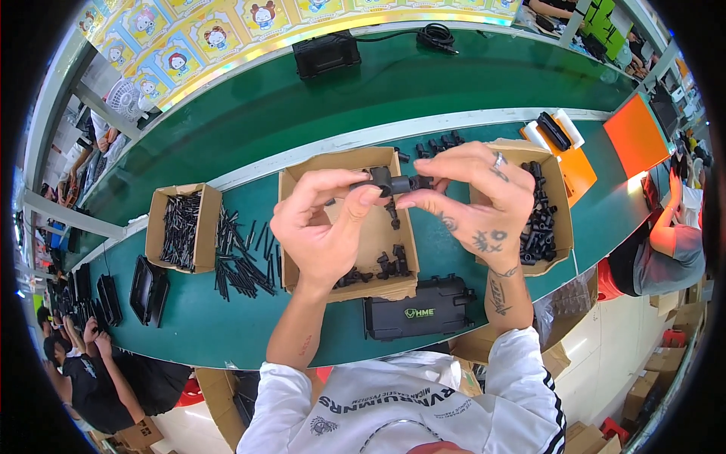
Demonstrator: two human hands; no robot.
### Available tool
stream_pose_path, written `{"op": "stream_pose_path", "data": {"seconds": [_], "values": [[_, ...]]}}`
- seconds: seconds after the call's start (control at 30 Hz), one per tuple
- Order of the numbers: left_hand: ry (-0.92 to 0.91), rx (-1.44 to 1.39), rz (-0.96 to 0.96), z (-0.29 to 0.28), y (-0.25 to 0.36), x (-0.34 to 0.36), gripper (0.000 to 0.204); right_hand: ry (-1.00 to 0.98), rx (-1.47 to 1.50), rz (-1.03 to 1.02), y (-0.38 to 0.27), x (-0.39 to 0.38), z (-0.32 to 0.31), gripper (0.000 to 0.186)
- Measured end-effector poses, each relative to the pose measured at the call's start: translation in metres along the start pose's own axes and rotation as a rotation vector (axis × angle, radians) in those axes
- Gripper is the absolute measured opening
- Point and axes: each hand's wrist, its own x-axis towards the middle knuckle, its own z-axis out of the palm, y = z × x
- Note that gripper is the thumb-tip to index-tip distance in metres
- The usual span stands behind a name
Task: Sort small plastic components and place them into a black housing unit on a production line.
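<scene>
Black plastic fitting (389, 181) sat pinched between both hands above the middle cardboard box (302, 174); left hand (321, 227) gripped its body, right hand (473, 197) pinched the end, apparently to mate two pieces. Loose rods (238, 261) lay near on the green desk (302, 113).

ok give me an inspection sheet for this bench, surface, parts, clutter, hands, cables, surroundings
surface: green bench with a white strip along it
job's things: small black plastic part held up over the middle cardboard box
clutter: left box of black rods, loose rods, right box of black tubes, black housing, black trays
grippers: left hand and right hand both pinch the part
cables: coiled black cable by a black unit
surroundings: other people at both ends, cartons below
</scene>
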Motion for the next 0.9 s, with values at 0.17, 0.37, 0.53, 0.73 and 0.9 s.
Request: {"op": "stream_pose_path", "data": {"seconds": [0.17, 0.37, 0.53, 0.73, 0.9], "values": [[-0.085, 0.203, 0.183, -0.006, 0.003, 0.006, 0.026, -0.089, -0.026, -0.045, 0.002, 0.001, -0.011, 0.028], [-0.140, 0.102, 0.269, -0.011, -0.007, 0.009, 0.028, -0.201, 0.838, 0.630, 0.009, -0.002, -0.011, 0.022], [-0.029, 0.000, 0.160, 0.001, -0.003, 0.001, 0.028, -0.197, 0.988, 0.655, 0.016, -0.005, -0.003, 0.021], [0.079, -0.022, -0.013, 0.007, 0.000, -0.010, 0.024, -0.021, 0.861, 0.546, 0.017, -0.015, 0.019, 0.020], [0.138, -0.030, -0.100, 0.011, -0.002, -0.015, 0.023, 0.155, 0.745, 0.470, 0.009, -0.017, 0.030, 0.019]]}}
